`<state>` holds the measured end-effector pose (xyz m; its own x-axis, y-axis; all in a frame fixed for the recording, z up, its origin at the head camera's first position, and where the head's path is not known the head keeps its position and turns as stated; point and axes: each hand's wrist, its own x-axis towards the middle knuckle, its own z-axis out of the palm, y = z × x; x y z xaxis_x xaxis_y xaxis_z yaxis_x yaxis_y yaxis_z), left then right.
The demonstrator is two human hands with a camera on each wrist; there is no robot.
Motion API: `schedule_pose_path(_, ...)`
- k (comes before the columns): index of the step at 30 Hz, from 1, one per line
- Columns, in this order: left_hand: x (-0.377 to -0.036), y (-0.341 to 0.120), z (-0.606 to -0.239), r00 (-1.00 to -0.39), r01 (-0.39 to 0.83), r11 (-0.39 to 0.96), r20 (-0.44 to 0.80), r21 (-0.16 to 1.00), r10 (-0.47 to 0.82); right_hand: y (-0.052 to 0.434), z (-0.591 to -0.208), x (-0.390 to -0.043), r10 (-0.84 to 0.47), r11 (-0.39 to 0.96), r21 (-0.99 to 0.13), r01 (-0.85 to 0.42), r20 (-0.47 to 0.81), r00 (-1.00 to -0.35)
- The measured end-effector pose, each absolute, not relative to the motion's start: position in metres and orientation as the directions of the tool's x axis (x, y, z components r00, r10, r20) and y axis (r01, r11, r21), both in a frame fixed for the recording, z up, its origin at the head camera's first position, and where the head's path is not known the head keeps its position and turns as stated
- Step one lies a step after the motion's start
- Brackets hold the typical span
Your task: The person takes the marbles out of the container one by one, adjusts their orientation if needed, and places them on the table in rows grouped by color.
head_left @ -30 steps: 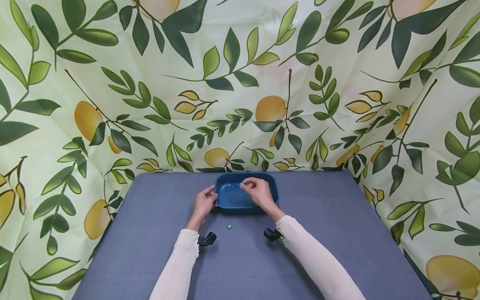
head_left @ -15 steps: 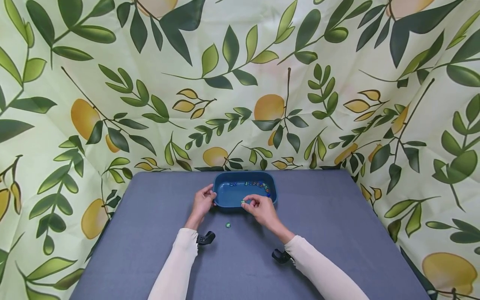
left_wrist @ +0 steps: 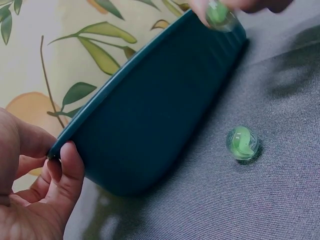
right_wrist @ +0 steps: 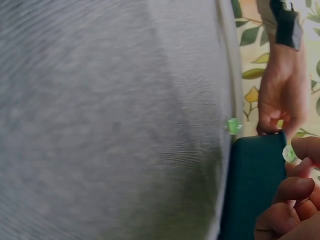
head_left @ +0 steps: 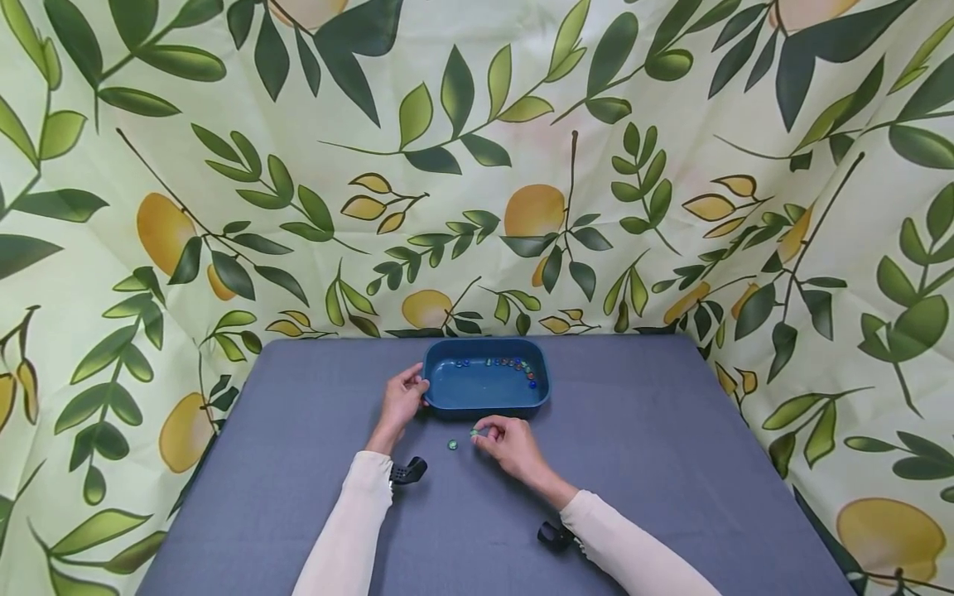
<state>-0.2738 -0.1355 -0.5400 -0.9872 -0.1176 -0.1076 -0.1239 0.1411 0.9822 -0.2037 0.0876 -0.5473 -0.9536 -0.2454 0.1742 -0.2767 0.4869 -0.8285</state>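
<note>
From the head cam I've got the left hand [head_left: 402,400] curled on the left end of the blue tray [head_left: 440,396], thumb and fingers wrapped on the rim. The right hand [head_left: 507,443] sits just in front of the tray over the grey tablecloth [head_left: 656,463], pinching a green marble [head_left: 474,431] between thumb and fingertip, other fingers loosely bent. A second green marble [head_left: 452,444] lies on the cloth just left of it, close but apart. A row of coloured marbles [head_left: 510,364] lines the tray's far wall.

Left wrist cam: fingers [left_wrist: 67,172] hooked on the tray's corner [left_wrist: 150,110], the loose marble [left_wrist: 243,142] resting on the cloth just beside the tray wall, and the pinched one [left_wrist: 218,12] up at the top edge, a bit blurred.

Right wrist cam is blurry, but I can make out the fingertips [right_wrist: 302,150] clamped on the marble [right_wrist: 289,153] next to the tray [right_wrist: 252,185], with the other marble [right_wrist: 233,125] and the left hand [right_wrist: 280,100] beyond.
</note>
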Motion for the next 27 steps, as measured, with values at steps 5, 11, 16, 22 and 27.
schedule_pose_path(5, -0.274, -0.135, -0.541, -0.986, -0.128, 0.139, -0.111, 0.982, -0.124, 0.088, -0.557, -0.206, -0.278, 0.526, -0.814, -0.246, 0.109, -0.954)
schedule_pose_path(11, -0.275, -0.135, -0.542, -0.986, -0.125, 0.140, -0.107, 0.982, -0.124, 0.087, -0.563, -0.212, -0.296, 0.546, -0.802, -0.240, 0.083, -0.952)
schedule_pose_path(16, -0.274, -0.135, -0.540, -0.986, -0.123, 0.149, -0.105, 0.981, -0.127, 0.086, -0.564, -0.217, -0.291, 0.560, -0.799, -0.219, 0.058, -0.955)
schedule_pose_path(22, -0.274, -0.135, -0.540, -0.987, -0.117, 0.147, -0.099, 0.982, -0.125, 0.086, -0.564, -0.219, -0.291, 0.580, -0.783, -0.225, 0.058, -0.955)
schedule_pose_path(27, -0.275, -0.135, -0.541, -0.988, -0.113, 0.143, -0.095, 0.983, -0.124, 0.086, -0.565, -0.220, -0.296, 0.596, -0.773, -0.215, 0.038, -0.955)
